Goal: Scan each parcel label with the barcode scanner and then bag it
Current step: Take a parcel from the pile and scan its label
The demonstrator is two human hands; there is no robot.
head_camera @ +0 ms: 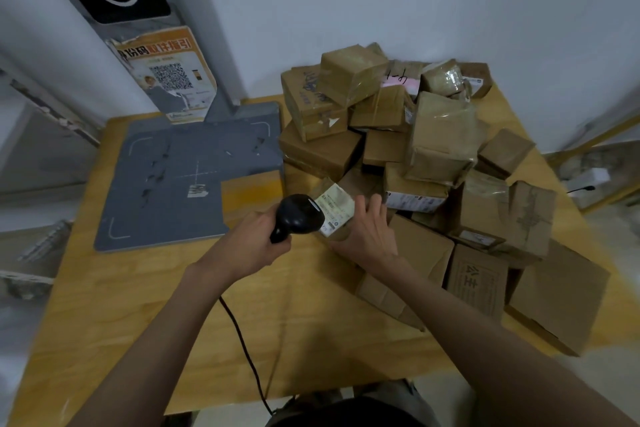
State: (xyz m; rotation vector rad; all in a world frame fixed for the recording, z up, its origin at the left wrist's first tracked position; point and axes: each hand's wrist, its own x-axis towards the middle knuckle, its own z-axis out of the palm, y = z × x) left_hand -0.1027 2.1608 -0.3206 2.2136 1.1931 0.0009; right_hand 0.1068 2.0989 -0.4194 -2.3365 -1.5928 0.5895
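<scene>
My left hand (258, 246) wraps its fingers around the handle of the barcode scanner (298, 217), a glossy black plastic gun with a rounded head; its thin black cable (242, 340) trails toward the near table edge. Scanner head sits just beside the white label (337, 210) of a small parcel (334, 215), pointing at it.

My right hand (369, 234) lies against the right side of that parcel, fingers mostly straight and spread, steadying it; whether the thumb curls under I cannot tell. Parcel is brown cardboard, tilted, label face up, printed text blurred.

Parcel rests at the near left edge of a heap of boxes (415, 156) on the right half of the table (145, 305): brown corrugated cartons, mostly cuboid, many wrapped in shiny clear tape, a few dented. One pink slip (403, 83) shows on the far side of the heap.

Table top is pale yellowish wood, smooth. On its far left lies a flat grey square pad (180, 184), scuffed, with white corner marks and a cross. A grey post (131, 28) rises behind it, carrying a peeling orange-and-white poster (166, 76) with a QR code
</scene>
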